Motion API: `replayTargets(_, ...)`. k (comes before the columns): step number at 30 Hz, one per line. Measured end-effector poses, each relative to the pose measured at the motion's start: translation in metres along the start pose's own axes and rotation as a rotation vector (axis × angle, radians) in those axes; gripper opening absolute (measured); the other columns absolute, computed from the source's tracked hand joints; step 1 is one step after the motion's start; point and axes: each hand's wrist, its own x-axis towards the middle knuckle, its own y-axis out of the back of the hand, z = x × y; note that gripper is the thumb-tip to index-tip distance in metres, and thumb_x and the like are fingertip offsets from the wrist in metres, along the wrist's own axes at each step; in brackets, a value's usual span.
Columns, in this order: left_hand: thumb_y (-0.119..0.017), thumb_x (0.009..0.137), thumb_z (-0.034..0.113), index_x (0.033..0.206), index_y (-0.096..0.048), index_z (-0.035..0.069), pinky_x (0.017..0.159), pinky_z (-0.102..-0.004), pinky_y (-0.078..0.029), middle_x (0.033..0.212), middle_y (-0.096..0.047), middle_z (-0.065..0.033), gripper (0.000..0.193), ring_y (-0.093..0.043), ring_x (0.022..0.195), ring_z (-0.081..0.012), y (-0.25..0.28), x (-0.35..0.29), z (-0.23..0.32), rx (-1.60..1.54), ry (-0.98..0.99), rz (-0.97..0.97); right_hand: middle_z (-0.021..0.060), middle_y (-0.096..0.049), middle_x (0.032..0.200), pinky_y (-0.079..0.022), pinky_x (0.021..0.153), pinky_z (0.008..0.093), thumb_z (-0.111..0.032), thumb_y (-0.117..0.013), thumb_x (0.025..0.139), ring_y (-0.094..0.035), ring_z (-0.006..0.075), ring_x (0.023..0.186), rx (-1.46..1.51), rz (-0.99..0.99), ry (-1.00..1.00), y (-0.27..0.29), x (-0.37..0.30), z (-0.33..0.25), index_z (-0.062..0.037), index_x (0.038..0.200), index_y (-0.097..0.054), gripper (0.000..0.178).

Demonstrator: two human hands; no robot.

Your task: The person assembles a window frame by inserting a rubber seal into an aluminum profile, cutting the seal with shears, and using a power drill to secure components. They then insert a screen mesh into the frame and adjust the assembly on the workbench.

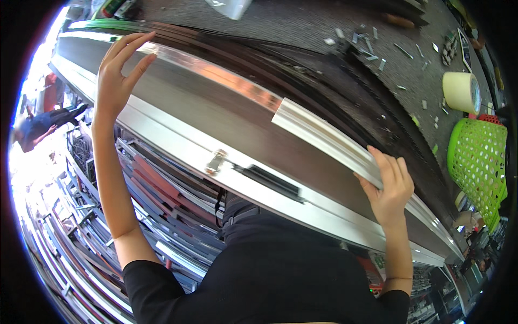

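A long frame with a grey-brown middle (226, 116) and a white near rail (162, 121) lies slantwise across the bench in front of me. Along its far side runs a shiny metal strip (216, 75) with coppery reflections. My left hand (120, 73) is at the strip's far-left end, with fingers and thumb curved about its two edges. At the right, my right hand (389, 181) grips a white grooved profile (324, 132) between thumb and fingers. That profile lies in line with the strip. A small metal fitting (216, 162) and a black bar-shaped piece (270, 182) are on the near rail.
Dark profiles (324, 81) lie beyond the frame. Small metal offcuts (369, 48) litter the grey surface. A tape roll (460, 92) and green perforated basket (475, 164) stand at the right. Stacked metal lengths (162, 200) fill the lower left. Another person (40, 127) is at far left.
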Motion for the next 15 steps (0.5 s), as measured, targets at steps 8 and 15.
replayTargets(8, -0.072, 0.090, 0.025, 0.127, -0.068, 0.011, 0.106, -0.0392, -0.043, 0.129, -0.063, -0.0098, 0.040, -0.058, 0.121, -0.0301, 0.034, -0.027, -0.172, -0.001, 0.017, 0.052, 0.0103, -0.070, 0.095, -0.049, 0.064, 0.0357, -0.016, -0.085, 0.070, -0.061, 0.0269, 0.075, -0.030, 0.096, 0.002, -0.052, 0.099, -0.099, -0.0040, 0.113, -0.068, 0.048)
replayTargets(15, -0.075, 0.085, 0.022, 0.134, -0.063, 0.015, 0.113, -0.0411, -0.039, 0.137, -0.059, -0.0072, 0.051, -0.052, 0.130, -0.0291, 0.024, -0.008, -0.263, 0.024, -0.068, -0.033, 0.0083, -0.068, 0.087, -0.050, 0.063, 0.0335, -0.020, -0.086, 0.072, -0.061, 0.0240, 0.073, -0.059, 0.161, 0.030, -0.098, 0.188, -0.177, -0.0047, 0.113, -0.068, 0.047)
